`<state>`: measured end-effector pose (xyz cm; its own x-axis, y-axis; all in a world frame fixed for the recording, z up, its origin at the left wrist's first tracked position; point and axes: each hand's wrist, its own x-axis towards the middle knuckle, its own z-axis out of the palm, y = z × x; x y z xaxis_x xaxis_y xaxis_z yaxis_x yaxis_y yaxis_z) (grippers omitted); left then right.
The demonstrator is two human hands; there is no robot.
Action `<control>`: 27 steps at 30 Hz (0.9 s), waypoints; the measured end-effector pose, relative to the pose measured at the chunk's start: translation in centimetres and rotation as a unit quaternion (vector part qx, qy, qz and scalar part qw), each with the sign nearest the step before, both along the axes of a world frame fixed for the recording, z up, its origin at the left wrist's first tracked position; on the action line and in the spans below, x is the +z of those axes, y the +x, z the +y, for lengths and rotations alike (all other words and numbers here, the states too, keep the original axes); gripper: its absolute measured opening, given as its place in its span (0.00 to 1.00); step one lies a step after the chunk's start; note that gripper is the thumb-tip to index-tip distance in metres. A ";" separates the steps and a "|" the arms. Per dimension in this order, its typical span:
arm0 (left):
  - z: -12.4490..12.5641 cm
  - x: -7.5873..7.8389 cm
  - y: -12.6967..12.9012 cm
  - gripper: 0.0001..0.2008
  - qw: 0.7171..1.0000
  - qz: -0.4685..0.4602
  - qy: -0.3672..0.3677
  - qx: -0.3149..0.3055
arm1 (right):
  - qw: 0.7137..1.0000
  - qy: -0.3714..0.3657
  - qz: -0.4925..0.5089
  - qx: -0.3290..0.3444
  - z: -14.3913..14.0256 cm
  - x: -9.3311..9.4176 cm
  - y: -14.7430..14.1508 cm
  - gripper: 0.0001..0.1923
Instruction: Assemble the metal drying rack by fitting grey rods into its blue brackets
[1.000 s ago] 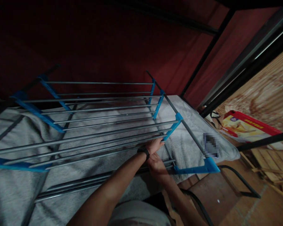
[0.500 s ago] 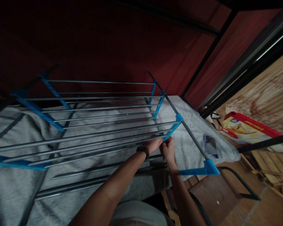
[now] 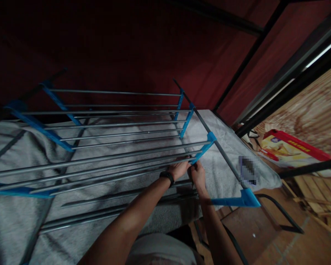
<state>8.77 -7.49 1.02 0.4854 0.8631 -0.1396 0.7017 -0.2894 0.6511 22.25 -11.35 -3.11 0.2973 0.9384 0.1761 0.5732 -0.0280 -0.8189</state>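
Observation:
A rack of grey metal rods (image 3: pixel 121 151) joined by blue plastic brackets stands on a grey cloth. My left hand (image 3: pixel 179 170), with a black band at the wrist, is closed on a rod's right end, just under the rack's near tier. Right beside it, my right hand (image 3: pixel 198 175) pinches the lower end of a blue bracket (image 3: pixel 204 150). The fingertips of both hands nearly meet there and partly hide the joint. Another blue bracket (image 3: pixel 234 201) projects from the near end of the right-hand upright (image 3: pixel 225 158), passing by my right forearm.
Several loose metal rods (image 3: pixel 99 200) lie on the grey cloth (image 3: pixel 79 221) in front of the rack. A blurred-out flat object (image 3: pixel 247 170) rests at the cloth's right side. Beyond it are a red and yellow box (image 3: pixel 295 149) and a chair (image 3: pixel 253 221). A dark red wall rises behind.
The view has shifted slightly, so the rack's left side sits a little higher and further left. Both hands keep their places at the bracket's lower end.

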 end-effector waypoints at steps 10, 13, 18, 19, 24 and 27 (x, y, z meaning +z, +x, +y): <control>0.1 -0.8 0.0 0.17 1.000 -0.018 -0.015 -0.005 | 0.999 -0.004 -0.038 -0.020 0.1 -0.1 -0.1 0.20; 0.3 -1.8 -0.2 0.18 0.999 -0.028 -0.018 -0.001 | 0.997 -0.009 -0.066 -0.027 0.0 -0.1 -0.1 0.21; 1.5 -2.7 0.0 0.15 0.997 -0.070 0.014 -0.013 | 0.996 -0.029 -0.077 -0.025 -0.1 0.2 -0.4 0.22; 1.7 -2.8 0.1 0.15 0.997 -0.073 0.017 -0.013 | 0.996 -0.034 -0.078 -0.026 -0.1 0.3 -0.4 0.22; 1.8 -3.0 0.2 0.15 0.997 -0.075 0.018 -0.011 | 0.996 -0.033 -0.075 -0.026 -0.1 0.3 -0.4 0.22; 1.6 -3.0 0.1 0.16 0.997 -0.073 0.018 -0.015 | 0.997 -0.030 -0.068 -0.021 -0.1 0.2 -0.3 0.21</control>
